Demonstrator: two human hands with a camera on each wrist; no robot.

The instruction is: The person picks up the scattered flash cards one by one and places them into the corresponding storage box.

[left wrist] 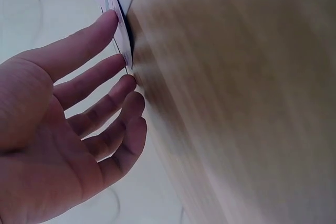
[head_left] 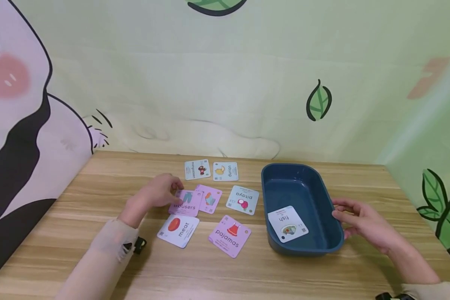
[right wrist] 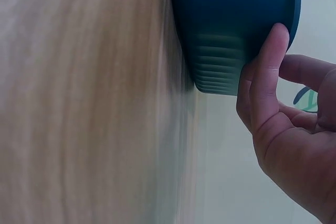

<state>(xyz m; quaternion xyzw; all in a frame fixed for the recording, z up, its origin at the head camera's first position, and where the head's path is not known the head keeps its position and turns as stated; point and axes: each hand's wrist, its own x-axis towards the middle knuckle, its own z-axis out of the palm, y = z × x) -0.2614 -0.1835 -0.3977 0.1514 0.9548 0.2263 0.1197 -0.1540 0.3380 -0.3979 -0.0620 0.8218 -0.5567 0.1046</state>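
My left hand (head_left: 155, 192) pinches the purple trousers card (head_left: 189, 203) at its left edge. In the left wrist view the thumb (left wrist: 105, 27) lies on the card's face and the index fingertip is at its edge. The trousers card overlaps another purple card (head_left: 211, 200) with a blue garment picture. My right hand (head_left: 363, 221) touches the outer right side of a dark blue plastic bin (head_left: 303, 250). The right wrist view shows its thumb (right wrist: 270, 72) against the bin's wall (right wrist: 226, 14). A white fish card (head_left: 290, 223) leans inside the bin's near left corner.
Around the trousers card lie the meat card (head_left: 178, 230), the pajamas card (head_left: 229, 236) and the pitaya card (head_left: 242, 200). The mangosteen card (head_left: 197, 169) and durian card (head_left: 226, 171) are farther back on the wooden table (head_left: 225, 279). A printed cloth (head_left: 247, 91) hangs behind.
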